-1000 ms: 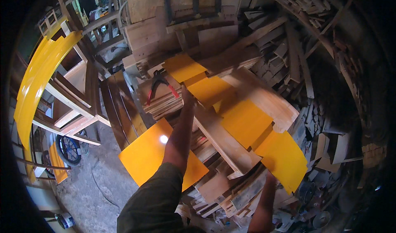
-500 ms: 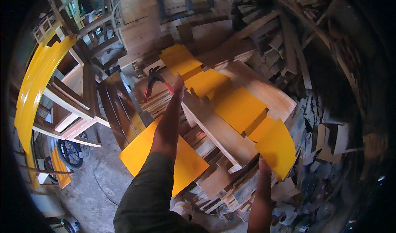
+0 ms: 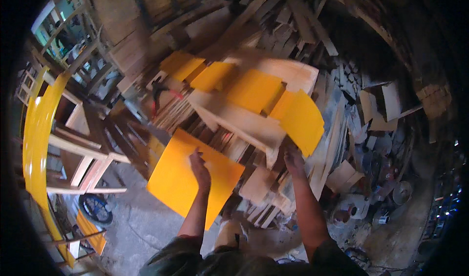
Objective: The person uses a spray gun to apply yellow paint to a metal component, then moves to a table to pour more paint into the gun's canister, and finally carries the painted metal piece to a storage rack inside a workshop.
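Observation:
My left hand (image 3: 199,167) is over a flat yellow board (image 3: 171,178), fingers apart and apparently holding nothing; whether it touches the board is unclear. My right hand (image 3: 293,162) is at the near right end of a pale wooden frame (image 3: 239,133), just below the yellow sheet (image 3: 305,122) at that end. Its fingers are dark and blurred, so their grip is hidden. Several yellow pieces, among them a middle sheet (image 3: 254,91), lie in a stepped row across the frame. A red-handled clamp-like tool (image 3: 159,95) rests on stacked wood beyond the frame's left end.
Stacked timber (image 3: 256,185) lies beneath the frame. At left stand wooden furniture frames (image 3: 80,151) with curved glossy yellow panels (image 3: 44,129), near a small black wheel (image 3: 95,209). Offcuts and an open cardboard box (image 3: 378,111) clutter the right side.
My left hand has come back from the frame's far left end to above the flat yellow board. My right hand stays by the near right end. The whole view has shifted.

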### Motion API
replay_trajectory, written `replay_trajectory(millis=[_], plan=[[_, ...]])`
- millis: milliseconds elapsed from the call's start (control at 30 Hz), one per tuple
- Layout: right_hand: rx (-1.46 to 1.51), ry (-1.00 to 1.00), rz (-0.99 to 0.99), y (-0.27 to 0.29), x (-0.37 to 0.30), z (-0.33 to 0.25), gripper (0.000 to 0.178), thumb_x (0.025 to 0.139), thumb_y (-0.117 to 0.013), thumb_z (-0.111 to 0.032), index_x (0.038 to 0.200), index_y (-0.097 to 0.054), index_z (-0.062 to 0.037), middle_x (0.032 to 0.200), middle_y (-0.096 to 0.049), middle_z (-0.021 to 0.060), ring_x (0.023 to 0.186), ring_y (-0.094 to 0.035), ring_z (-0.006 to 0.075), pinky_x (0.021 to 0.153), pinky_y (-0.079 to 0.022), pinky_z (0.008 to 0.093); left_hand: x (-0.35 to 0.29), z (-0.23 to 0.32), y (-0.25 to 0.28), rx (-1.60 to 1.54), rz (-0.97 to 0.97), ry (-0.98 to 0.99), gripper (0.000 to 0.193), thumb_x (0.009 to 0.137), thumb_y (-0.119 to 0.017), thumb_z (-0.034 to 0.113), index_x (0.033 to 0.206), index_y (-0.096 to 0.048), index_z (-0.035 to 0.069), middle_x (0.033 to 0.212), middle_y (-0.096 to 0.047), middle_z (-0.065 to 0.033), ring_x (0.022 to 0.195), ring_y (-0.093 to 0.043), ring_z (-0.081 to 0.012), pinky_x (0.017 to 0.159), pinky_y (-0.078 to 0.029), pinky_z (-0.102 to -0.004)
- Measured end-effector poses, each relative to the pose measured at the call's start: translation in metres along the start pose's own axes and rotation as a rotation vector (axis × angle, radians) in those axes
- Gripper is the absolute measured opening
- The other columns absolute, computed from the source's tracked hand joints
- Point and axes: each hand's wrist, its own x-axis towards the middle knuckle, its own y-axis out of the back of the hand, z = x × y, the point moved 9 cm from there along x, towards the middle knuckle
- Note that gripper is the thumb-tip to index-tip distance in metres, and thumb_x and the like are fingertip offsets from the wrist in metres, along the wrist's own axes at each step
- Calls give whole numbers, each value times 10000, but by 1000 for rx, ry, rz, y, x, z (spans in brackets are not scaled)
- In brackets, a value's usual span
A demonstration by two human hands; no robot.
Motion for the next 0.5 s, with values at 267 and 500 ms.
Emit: replay_trajectory(millis=[267,500], plan=[[-250,-406,143,49,-247,89,139,890,-624,-144,995,-605,-54,841,-633,84,673,-588,165,535,-444,295,-266,-23,24,316,-1084,218,730,983,-278,646,1214,-646,58,1084,-665,-176,904,-628,-260,887,-487,-347],[-630,-533,255,167,-504,111,102,923,-584,-153,976,-587,-66,841,-633,108,660,-591,193,507,-455,296,-426,-163,232,529,-794,570,739,974,-336,637,1214,-630,3,1044,-675,-188,854,-631,-249,785,-519,-384]])
